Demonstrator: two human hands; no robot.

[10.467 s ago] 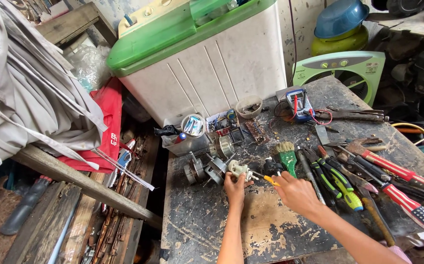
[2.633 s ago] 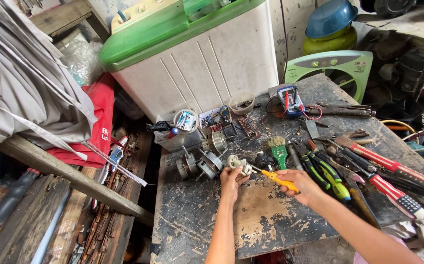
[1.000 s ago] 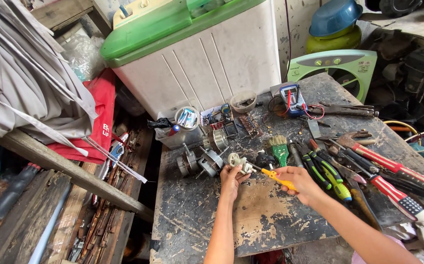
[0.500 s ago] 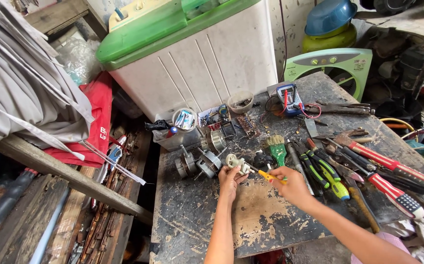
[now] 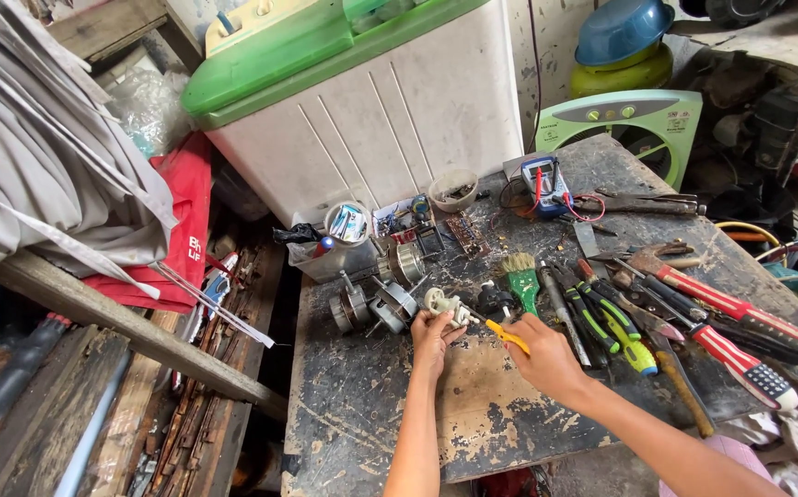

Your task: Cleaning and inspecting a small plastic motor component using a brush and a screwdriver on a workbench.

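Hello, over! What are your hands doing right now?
Left hand grips small white plastic part. Right hand holds yellow-handled screwdriver, tip at the part. Green-handled brush lies close behind.

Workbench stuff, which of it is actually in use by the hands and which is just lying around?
In use:
left hand holding a small white part
right hand holding a yellow-handled screwdriver, tip at the part

Lying about:
green-handled brush
multimeter
red-handled tools
small motors
small bowl

Yellow-handled screwdriver (image 5: 508, 337), green-handled brush (image 5: 521, 279), white washer with green lid (image 5: 362, 101), red cloth (image 5: 173, 230).
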